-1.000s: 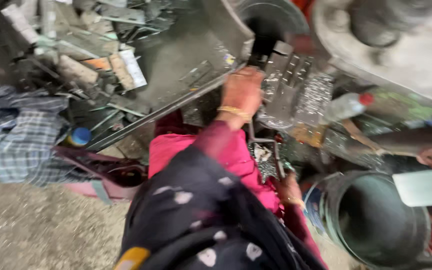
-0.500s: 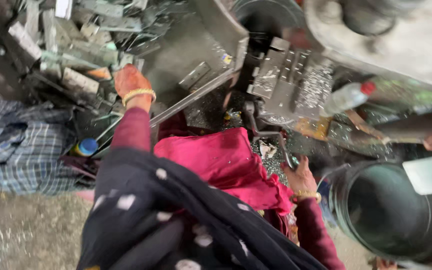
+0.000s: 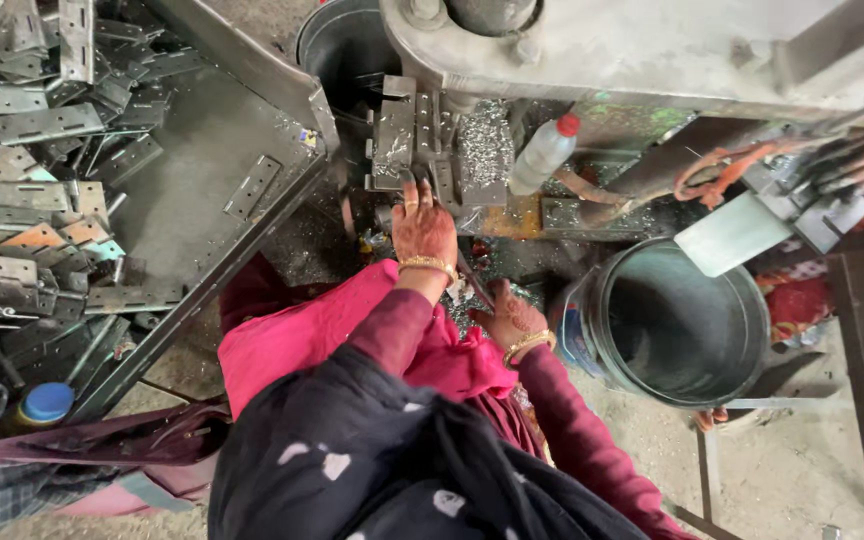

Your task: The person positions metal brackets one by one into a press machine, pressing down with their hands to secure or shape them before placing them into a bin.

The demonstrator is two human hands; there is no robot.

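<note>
Steel die block of the press sits under the machine's grey head, metal shavings scattered beside it. The left hand rests against the block's lower edge, fingers stretched forward; whether they pinch a piece is hidden. The right hand lies loosely curled, low by the lap. A plastic bottle stands near, perforated metal strips fill the tray left, a dark bucket right.

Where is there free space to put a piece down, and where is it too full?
The grey metal tray has a bare middle patch, bordered by the heap of perforated metal strips and its raised rim, with one hinge plate lying there. The dark round bucket looks hollow. It is crowded around the press block, where the left hand reaches.
</note>
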